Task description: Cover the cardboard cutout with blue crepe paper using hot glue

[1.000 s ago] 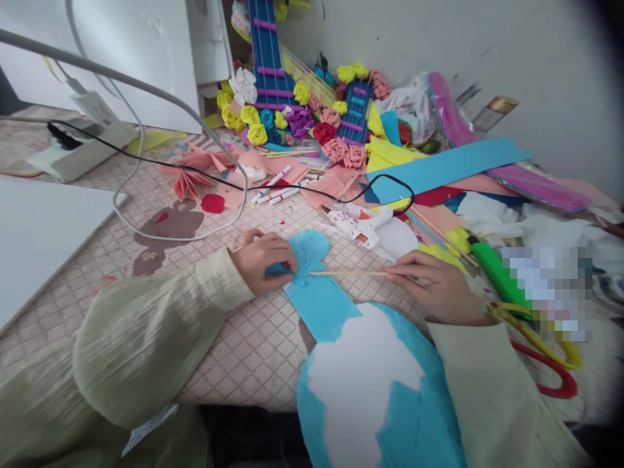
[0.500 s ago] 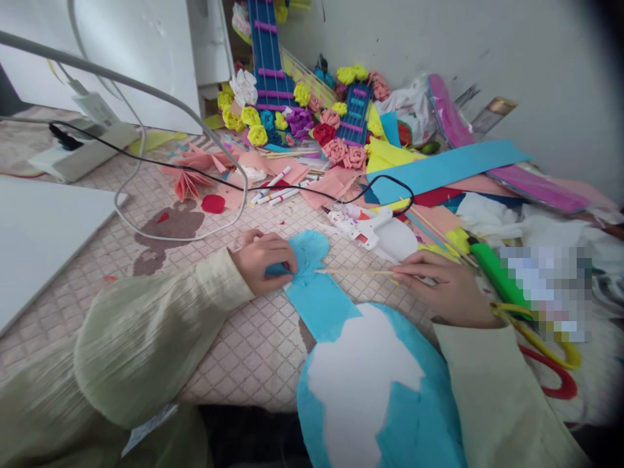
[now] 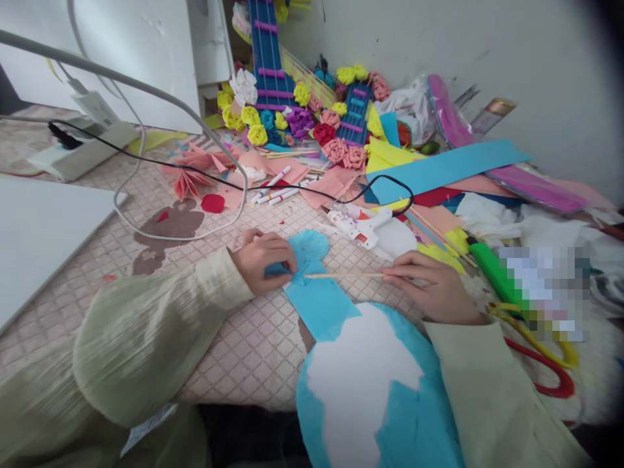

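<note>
A blue paper-covered guitar shape (image 3: 322,311) lies on the table, its wide body bearing a large white patch (image 3: 361,364) and its narrow end pointing away from me. My left hand (image 3: 267,261) pinches the blue paper at the left edge of that narrow end; its fingertips are partly hidden. From the right, my right hand (image 3: 429,286) holds a thin wooden stick (image 3: 348,275) between thumb and fingers. The stick's far tip touches or hovers just over the blue paper beside my left fingers; I cannot tell which.
A white glue gun (image 3: 363,227) with a black cable lies beyond my hands. Scissors with yellow and red handles (image 3: 560,383) and a green tube (image 3: 497,273) are at the right. Paper flowers (image 3: 336,151), markers (image 3: 273,185), a blue strip (image 3: 448,168) and a power strip (image 3: 82,153) lie behind.
My right hand has moved slightly left with the stick, and its tip has shifted left and a little nearer to me across the blue paper. My left hand stays in place.
</note>
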`<act>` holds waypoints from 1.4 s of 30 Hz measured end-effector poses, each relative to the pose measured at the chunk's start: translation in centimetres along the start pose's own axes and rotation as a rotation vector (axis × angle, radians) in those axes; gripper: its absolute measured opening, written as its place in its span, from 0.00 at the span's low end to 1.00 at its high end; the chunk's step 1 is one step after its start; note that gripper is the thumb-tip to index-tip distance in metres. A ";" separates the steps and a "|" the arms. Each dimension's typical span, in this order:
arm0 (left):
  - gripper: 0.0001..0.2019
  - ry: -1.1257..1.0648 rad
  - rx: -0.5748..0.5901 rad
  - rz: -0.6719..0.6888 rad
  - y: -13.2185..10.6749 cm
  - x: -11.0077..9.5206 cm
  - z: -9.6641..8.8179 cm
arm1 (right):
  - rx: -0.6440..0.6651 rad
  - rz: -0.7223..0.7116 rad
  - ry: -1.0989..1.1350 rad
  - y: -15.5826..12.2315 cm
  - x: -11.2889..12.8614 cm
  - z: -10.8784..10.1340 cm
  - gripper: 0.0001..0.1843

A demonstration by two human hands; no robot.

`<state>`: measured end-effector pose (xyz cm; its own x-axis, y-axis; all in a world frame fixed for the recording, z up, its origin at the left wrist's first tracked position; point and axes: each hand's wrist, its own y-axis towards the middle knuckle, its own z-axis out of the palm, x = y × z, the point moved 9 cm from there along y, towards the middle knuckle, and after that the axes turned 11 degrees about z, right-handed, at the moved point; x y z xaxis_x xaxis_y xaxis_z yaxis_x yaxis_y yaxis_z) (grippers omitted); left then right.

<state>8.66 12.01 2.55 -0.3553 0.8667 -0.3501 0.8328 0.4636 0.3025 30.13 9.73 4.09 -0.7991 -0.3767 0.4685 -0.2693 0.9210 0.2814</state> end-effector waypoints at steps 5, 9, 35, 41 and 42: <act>0.06 -0.005 -0.007 -0.005 0.0 0.0 0.0 | 0.046 -0.011 0.015 0.0 0.2 0.4 0.07; 0.05 -0.003 0.005 0.004 0.0 0.0 0.1 | 0.006 -0.038 -0.013 -0.1 0.4 -0.2 0.06; 0.08 -0.017 -0.049 -0.128 0.2 0.6 1.0 | -0.091 0.033 -0.034 -0.4 0.3 -2.4 0.05; 0.07 0.036 -0.064 -0.208 0.3 0.4 1.2 | -0.305 0.160 -0.013 -0.8 -1.5 -4.9 0.05; 0.08 0.050 -0.074 -0.220 0.3 0.3 1.1 | -0.360 0.202 -0.005 -0.9 -2.1 -5.5 0.06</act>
<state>9.27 12.24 1.59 -0.5472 0.7503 -0.3709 0.7001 0.6532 0.2884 35.02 9.13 7.40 -0.8194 -0.1906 0.5406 0.0981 0.8826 0.4598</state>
